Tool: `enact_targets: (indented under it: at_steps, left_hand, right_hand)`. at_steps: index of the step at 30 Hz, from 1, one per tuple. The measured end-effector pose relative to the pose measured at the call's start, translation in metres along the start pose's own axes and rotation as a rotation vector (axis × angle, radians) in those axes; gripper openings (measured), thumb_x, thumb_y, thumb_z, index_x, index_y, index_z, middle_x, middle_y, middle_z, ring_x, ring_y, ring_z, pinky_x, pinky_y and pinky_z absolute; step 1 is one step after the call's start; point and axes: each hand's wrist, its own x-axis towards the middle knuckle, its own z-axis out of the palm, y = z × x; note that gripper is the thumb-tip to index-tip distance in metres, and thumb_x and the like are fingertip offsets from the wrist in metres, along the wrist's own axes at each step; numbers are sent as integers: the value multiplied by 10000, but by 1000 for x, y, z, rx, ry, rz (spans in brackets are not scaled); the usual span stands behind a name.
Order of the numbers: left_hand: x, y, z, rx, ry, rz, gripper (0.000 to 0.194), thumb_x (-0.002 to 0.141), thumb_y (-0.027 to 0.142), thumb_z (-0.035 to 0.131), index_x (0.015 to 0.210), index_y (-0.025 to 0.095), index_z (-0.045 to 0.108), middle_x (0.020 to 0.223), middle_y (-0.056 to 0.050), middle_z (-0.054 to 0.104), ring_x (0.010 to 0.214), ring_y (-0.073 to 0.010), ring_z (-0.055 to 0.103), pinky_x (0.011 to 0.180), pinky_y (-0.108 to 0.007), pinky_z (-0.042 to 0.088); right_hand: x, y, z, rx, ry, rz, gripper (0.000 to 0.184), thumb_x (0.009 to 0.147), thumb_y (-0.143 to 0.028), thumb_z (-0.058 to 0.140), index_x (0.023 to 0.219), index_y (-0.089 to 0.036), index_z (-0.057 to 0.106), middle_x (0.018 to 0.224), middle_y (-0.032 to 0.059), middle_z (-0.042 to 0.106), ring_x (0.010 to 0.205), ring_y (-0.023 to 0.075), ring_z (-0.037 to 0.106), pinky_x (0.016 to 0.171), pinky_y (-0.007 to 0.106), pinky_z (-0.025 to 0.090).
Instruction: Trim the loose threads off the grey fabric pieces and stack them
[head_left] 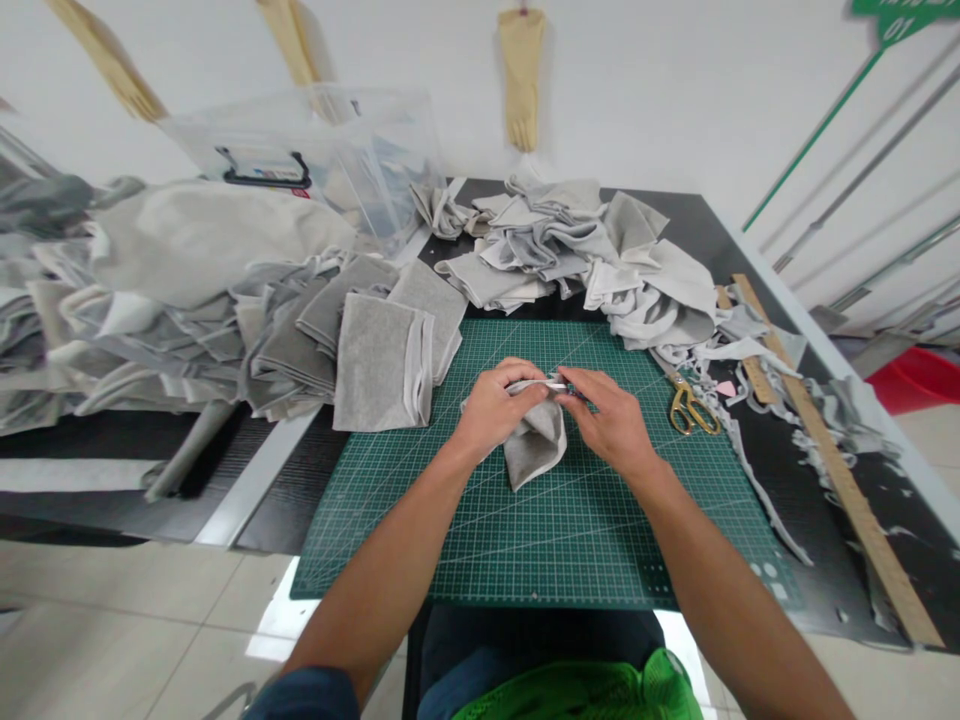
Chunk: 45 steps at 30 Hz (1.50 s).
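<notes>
A small piece of grey fabric [534, 445] with a pale edge is held up over the green cutting mat [570, 545]. My left hand [501, 400] is closed on its upper edge, and the rest of the cloth hangs below in a fold. My right hand [604, 412] pinches the same edge at its right end, thumb and fingers together. Both hands are close to each other near the middle of the mat. Gold-handled scissors [691, 408] lie at the mat's right edge, apart from my right hand.
Folded grey cloths [379, 365] lie left of my hands, beside a large fabric heap [202, 260]. Another cloth pile [555, 235] sits behind the mat. A clear plastic box [390, 150] stands at the back. Wooden rulers [832, 450] and fabric scraps [750, 470] line the right side.
</notes>
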Motion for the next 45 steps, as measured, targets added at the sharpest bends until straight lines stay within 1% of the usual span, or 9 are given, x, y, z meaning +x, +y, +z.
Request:
enact_targets:
  at_steps: [2,5,11,18,28,34,38,45]
  left_hand:
    - [0,0,0,-44,-32,-7,173,852,302,722,963,186,787,1074,-73,763,1006,-204,700,948,-336,524]
    - [-2,2,2,-44,-54,-72,206,859,312,714,995,176,789,961,-59,788,883,-192,709,846,-312,538]
    - [-4,8,5,33,17,-102,185,823,285,738,956,182,816,891,-29,797,804,-174,703,760,-276,530]
    - [-5,10,5,8,-4,-128,193,802,277,742,941,176,831,898,-37,808,793,-172,708,743,-266,529]
    - [-5,6,2,-16,-34,-163,205,791,309,758,933,180,831,821,-26,776,717,-151,661,684,-255,495]
    - [-5,7,1,-21,-49,-175,208,790,328,764,911,173,831,777,-20,748,672,-139,623,641,-249,466]
    - [-6,6,0,-42,-71,-187,202,802,330,760,916,178,829,774,-14,742,667,-127,607,641,-245,453]
    - [-7,3,1,-122,-61,-225,224,784,345,781,927,178,828,771,-15,737,661,-126,604,633,-247,452]
  right_hand:
    - [0,1,0,-26,42,-50,358,1003,-369,619,1342,-267,677,1217,104,734,1109,259,681,970,438,562]
    - [0,2,1,-76,94,-93,375,984,-380,655,1337,-257,689,1156,108,739,1046,251,689,916,425,580]
    - [-1,3,0,-182,134,-146,346,972,-355,680,1305,-268,707,1112,91,752,994,245,691,865,417,551]
    - [-2,0,0,-223,129,-150,286,974,-327,680,1233,-220,736,1100,88,767,944,236,683,831,399,521]
    - [-2,-1,1,-204,106,-123,259,989,-331,655,1221,-261,747,1108,72,771,953,231,689,842,402,504]
    - [-2,-3,1,-206,106,-131,250,990,-319,655,1207,-243,751,1088,72,773,937,225,677,844,395,506]
    - [-2,-3,1,-194,105,-133,252,990,-309,655,1216,-245,747,1089,72,776,941,223,686,860,398,507]
    - [-2,-4,1,-160,120,-126,251,985,-317,663,1208,-246,755,1084,77,775,952,224,695,860,394,518]
